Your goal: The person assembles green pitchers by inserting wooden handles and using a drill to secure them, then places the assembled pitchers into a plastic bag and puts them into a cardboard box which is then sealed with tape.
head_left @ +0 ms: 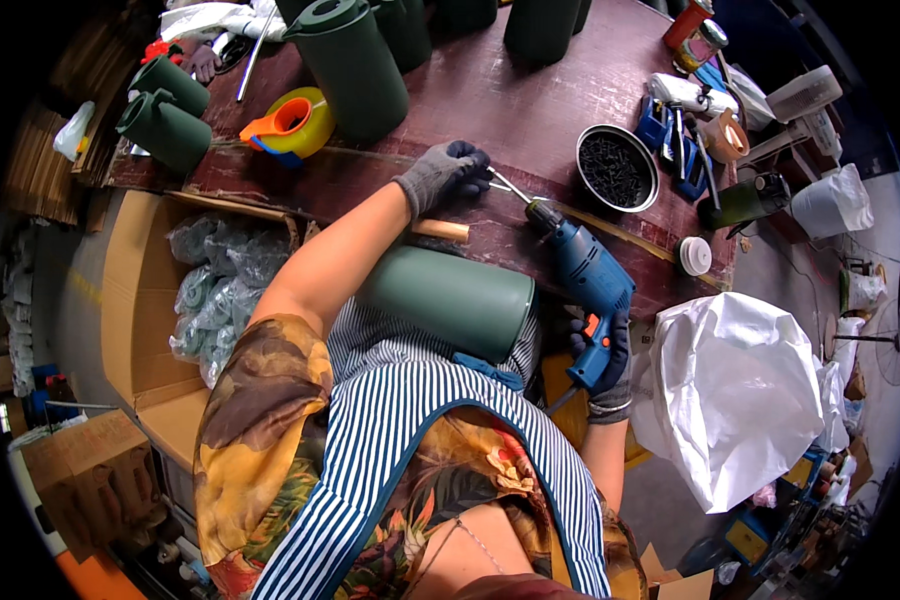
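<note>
My right hand (615, 365), in a dark grey glove, grips the handle of a blue corded power drill (590, 265). The drill's long bit points up and left, its tip close to the fingers of my left hand (448, 175). That gloved left hand is closed in a pinch above the table edge; whatever it pinches is too small to make out. A dark green cylindrical jug (450, 295) lies on its side across my lap, below the left forearm. Right of the drill bit, a round metal tin (618, 168) holds many small black screws.
Upright green jugs (355, 75) stand at the table's back, and others (165, 130) lie at the left. A yellow tape roll (305, 125) sits between them. An open carton (150, 300) with bagged parts is left, a white sack (735, 400) right, and hand tools (680, 145) lie beyond the tin.
</note>
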{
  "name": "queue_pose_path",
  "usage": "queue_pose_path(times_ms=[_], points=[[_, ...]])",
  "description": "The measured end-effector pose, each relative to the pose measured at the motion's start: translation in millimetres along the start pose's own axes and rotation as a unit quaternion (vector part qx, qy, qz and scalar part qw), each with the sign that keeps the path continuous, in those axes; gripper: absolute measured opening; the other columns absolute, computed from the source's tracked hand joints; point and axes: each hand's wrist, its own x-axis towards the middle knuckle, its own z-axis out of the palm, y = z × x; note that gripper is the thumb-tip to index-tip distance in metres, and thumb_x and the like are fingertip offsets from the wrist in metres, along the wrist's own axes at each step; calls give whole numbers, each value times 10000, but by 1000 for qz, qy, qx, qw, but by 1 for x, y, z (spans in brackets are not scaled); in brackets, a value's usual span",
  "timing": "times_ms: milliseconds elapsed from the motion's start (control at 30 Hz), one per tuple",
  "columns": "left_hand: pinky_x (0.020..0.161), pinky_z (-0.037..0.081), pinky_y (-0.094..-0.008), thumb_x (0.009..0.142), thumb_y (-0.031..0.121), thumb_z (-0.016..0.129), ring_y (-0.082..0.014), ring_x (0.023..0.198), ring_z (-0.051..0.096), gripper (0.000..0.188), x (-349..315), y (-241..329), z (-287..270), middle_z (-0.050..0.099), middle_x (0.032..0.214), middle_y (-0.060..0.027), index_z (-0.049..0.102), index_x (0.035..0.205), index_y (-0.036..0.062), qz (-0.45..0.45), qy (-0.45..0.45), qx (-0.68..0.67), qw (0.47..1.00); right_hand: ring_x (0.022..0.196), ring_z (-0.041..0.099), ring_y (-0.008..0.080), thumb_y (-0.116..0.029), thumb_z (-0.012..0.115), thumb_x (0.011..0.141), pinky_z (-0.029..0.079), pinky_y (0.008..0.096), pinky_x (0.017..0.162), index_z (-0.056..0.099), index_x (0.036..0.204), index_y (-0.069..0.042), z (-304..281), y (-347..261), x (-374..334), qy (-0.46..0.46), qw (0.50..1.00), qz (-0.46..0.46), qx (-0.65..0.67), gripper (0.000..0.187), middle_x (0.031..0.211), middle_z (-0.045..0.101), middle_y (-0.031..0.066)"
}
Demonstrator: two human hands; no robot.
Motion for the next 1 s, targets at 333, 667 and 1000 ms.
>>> queue_pose_path(times_ms=[333, 667, 1000], points=[[1046, 418, -428, 783, 311, 808, -300, 1130, 564, 450, -112, -27, -59, 657, 1107, -79, 707, 1186, 138, 268, -2, 572, 776, 803, 714, 348, -493, 539, 1015, 640, 389, 640, 559, 1265, -18, -32, -38, -37, -16, 993, 96, 62, 536, 1080, 675, 248], [1108, 438, -391, 705, -17, 704, -250, 1246, 596, 532, -105, -18, -72, 670, 1268, -103, 668, 1232, 49, 219, -104, 407, 881, 687, 696, 262, -474, 505, 1033, 618, 301, 553, 543, 1234, 60, -2, -50, -48, 94, 993, 51, -51, 572, 939, 685, 189], [1076, 462, -379, 717, -48, 650, -229, 1214, 616, 510, -95, -16, -73, 680, 1239, -112, 648, 1222, 21, 209, -165, 292, 919, 708, 726, 353, -517, 501, 1017, 631, 366, 564, 581, 1249, 47, -11, -63, -18, 18, 988, 151, -28, 615, 962, 707, 257]])
